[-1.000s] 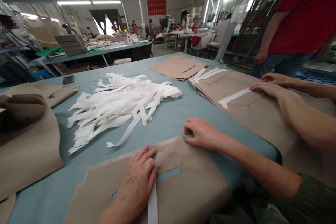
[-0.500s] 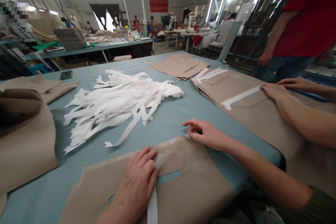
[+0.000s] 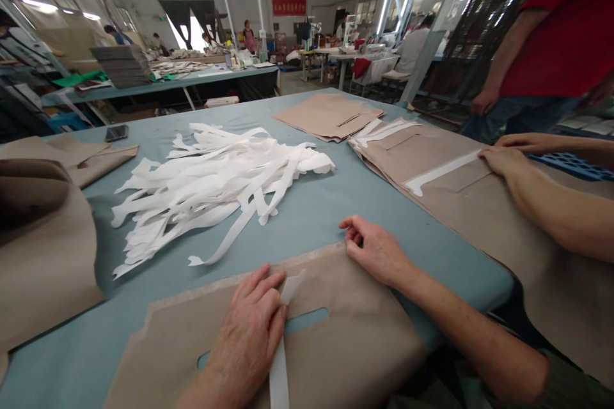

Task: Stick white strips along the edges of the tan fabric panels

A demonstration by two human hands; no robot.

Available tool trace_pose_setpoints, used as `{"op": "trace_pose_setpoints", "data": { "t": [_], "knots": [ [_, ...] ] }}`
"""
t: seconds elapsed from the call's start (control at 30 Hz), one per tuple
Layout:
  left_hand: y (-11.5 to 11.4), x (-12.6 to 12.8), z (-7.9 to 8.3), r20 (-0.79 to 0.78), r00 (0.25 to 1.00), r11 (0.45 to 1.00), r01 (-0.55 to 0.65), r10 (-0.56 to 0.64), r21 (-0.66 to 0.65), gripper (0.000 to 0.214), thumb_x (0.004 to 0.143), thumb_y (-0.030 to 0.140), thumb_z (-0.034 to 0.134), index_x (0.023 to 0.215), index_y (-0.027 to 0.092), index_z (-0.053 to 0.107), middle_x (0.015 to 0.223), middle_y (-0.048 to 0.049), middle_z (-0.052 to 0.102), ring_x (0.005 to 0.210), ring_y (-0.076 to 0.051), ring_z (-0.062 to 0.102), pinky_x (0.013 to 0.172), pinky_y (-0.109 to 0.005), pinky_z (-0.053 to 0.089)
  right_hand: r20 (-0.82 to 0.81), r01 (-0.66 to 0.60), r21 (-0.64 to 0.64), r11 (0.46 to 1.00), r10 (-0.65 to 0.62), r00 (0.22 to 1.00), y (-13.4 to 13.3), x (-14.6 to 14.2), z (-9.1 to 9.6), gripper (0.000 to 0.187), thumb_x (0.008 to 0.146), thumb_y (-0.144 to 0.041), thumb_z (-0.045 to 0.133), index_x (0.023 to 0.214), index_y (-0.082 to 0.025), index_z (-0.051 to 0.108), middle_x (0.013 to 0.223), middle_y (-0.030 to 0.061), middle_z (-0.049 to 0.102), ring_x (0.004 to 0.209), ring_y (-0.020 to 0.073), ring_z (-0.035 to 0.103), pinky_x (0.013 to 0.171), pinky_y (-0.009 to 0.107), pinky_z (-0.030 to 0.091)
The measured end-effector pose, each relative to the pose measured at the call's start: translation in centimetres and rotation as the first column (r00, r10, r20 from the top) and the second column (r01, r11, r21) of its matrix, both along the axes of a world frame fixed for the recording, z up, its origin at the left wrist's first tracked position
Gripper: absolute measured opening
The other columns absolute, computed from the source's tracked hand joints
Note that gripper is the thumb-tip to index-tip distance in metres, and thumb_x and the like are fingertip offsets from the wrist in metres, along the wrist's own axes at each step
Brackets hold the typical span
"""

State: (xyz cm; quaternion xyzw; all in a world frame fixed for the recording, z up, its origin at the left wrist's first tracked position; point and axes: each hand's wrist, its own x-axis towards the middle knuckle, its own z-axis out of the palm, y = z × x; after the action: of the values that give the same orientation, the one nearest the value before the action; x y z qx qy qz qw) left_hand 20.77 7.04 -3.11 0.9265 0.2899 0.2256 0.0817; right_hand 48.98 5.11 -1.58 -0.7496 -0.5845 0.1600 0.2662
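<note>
A tan fabric panel (image 3: 345,307) with cut-out slots lies before me at the table's near edge, a pale band along its far edge. My left hand (image 3: 254,326) rests flat on it, fingers stretched out and slightly apart. Beside and partly under that hand, a white strip (image 3: 279,374) runs across the panel near the larger slot. At the panel's far right corner is my right hand (image 3: 377,249), its fingers curled and pinched at the corner. Beyond both hands, a loose heap of white strips (image 3: 215,185) covers the middle of the blue-green table (image 3: 378,185).
At right, a co-worker's hands (image 3: 508,156) rest on stacked tan panels (image 3: 446,204) with white strips. A tan stack (image 3: 326,115) lies at the back, folded tan material (image 3: 43,255) at left near a phone (image 3: 117,133). A person in red (image 3: 551,45) stands at right.
My right hand has shifted slightly and its fingers sit closer to the panel's corner. My left hand stays on the panel. The camera view has moved a little.
</note>
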Motion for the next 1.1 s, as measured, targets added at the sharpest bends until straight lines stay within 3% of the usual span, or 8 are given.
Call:
{"op": "trace_pose_setpoints", "data": {
  "t": [0.43, 0.53, 0.63, 0.77, 0.87, 0.93, 1.0, 1.1],
  "knots": [
    [-0.5, 0.0, 0.3, -0.001, 0.999, 0.998, -0.049, 0.049, -0.041, 0.019, 0.090, 0.015, 0.047, 0.079, 0.022, 0.060, 0.122, -0.0057, 0.071, 0.131, -0.036, 0.053, 0.099, -0.065, 0.048, -0.109, 0.019, 0.013, 1.000, -0.018, 0.994, -1.0, 4.6, 2.2, 0.030, 0.085, -0.045, 0.050, 0.086, -0.022, 0.070, 0.077, 0.0019, 0.072, 0.072, 0.0203, 0.066, 0.067, 0.031, 0.050],
    [-0.5, 0.1, 0.4, 0.011, 0.998, 0.989, -0.061, 0.063, -0.136, 0.019, 0.089, 0.016, 0.048, 0.076, 0.021, 0.060, 0.123, -0.0060, 0.070, 0.134, -0.036, 0.049, 0.103, -0.064, 0.044, -0.078, 0.030, 0.107, 0.994, -0.021, 0.997, -2.6, 2.8, 2.2, 0.029, 0.089, -0.043, 0.051, 0.097, -0.022, 0.069, 0.097, 0.0058, 0.074, 0.090, 0.0243, 0.067, 0.081, 0.037, 0.051],
    [-0.2, 0.2, 0.5, 0.062, 0.995, 0.959, -0.063, 0.083, -0.277, 0.020, 0.088, 0.019, 0.049, 0.072, 0.022, 0.061, 0.120, -0.0070, 0.071, 0.134, -0.034, 0.049, 0.108, -0.061, 0.040, 0.044, -0.233, 0.214, 0.949, 0.229, 0.972, -4.6, -1.4, 0.9, 0.023, 0.090, -0.031, 0.055, 0.107, -0.025, 0.068, 0.120, 0.0066, 0.069, 0.112, 0.0253, 0.062, 0.099, 0.043, 0.046],
    [2.1, -1.2, 1.2, 0.316, 0.904, 0.801, -0.046, 0.287, -0.597, 0.015, 0.083, 0.031, 0.061, 0.078, 0.022, 0.072, 0.109, -0.0068, 0.074, 0.121, -0.030, 0.058, 0.110, -0.049, 0.037, 0.206, -0.385, 0.203, 0.900, 0.345, 0.916, -6.2, -5.1, -1.2, 0.029, 0.087, -0.022, 0.061, 0.116, -0.024, 0.066, 0.130, 0.0091, 0.064, 0.120, 0.0270, 0.057, 0.105, 0.050, 0.042],
    [4.5, -3.7, 2.2, 0.439, 0.614, 0.608, -0.086, 0.657, -0.789, 0.034, 0.076, 0.048, 0.068, 0.095, 0.020, 0.075, 0.100, -0.0057, 0.074, 0.105, -0.027, 0.063, 0.099, -0.039, 0.045, 0.248, -0.368, 0.197, 0.909, 0.317, 0.915, -6.3, -5.1, -1.9, 0.031, 0.088, -0.025, 0.062, 0.119, -0.023, 0.064, 0.133, 0.0112, 0.062, 0.123, 0.0285, 0.055, 0.104, 0.052, 0.043],
    [5.4, -5.2, 2.9, 0.468, 0.482, 0.579, -0.106, 0.741, -0.808, 0.044, 0.079, 0.055, 0.062, 0.102, 0.020, 0.074, 0.104, -0.0054, 0.074, 0.101, -0.024, 0.063, 0.092, -0.035, 0.048, 0.264, -0.369, 0.191, 0.910, 0.315, 0.912, -6.2, -4.8, -1.9, 0.032, 0.088, -0.027, 0.062, 0.120, -0.022, 0.064, 0.134, 0.0119, 0.061, 0.123, 0.0293, 0.055, 0.105, 0.053, 0.043],
    [5.0, -6.0, 3.5, 0.473, 0.486, 0.579, -0.087, 0.735, -0.811, 0.045, 0.079, 0.056, 0.061, 0.102, 0.019, 0.074, 0.108, -0.0067, 0.074, 0.099, -0.024, 0.063, 0.088, -0.033, 0.049, 0.273, -0.368, 0.188, 0.910, 0.312, 0.910, -6.1, -4.6, -1.8, 0.034, 0.088, -0.028, 0.062, 0.121, -0.022, 0.064, 0.135, 0.0123, 0.061, 0.124, 0.0299, 0.055, 0.105, 0.053, 0.042],
    [2.8, -5.6, 3.9, 0.376, 0.687, 0.528, -0.013, 0.622, -0.849, 0.035, 0.074, 0.049, 0.072, 0.094, 0.021, 0.078, 0.099, -0.0073, 0.076, 0.092, -0.027, 0.066, 0.082, -0.034, 0.052, 0.280, -0.374, 0.188, 0.908, 0.315, 0.907, -6.1, -4.7, -1.9, 0.035, 0.089, -0.029, 0.061, 0.123, -0.023, 0.064, 0.136, 0.0119, 0.060, 0.124, 0.0297, 0.055, 0.106, 0.053, 0.042]
  ]
}}
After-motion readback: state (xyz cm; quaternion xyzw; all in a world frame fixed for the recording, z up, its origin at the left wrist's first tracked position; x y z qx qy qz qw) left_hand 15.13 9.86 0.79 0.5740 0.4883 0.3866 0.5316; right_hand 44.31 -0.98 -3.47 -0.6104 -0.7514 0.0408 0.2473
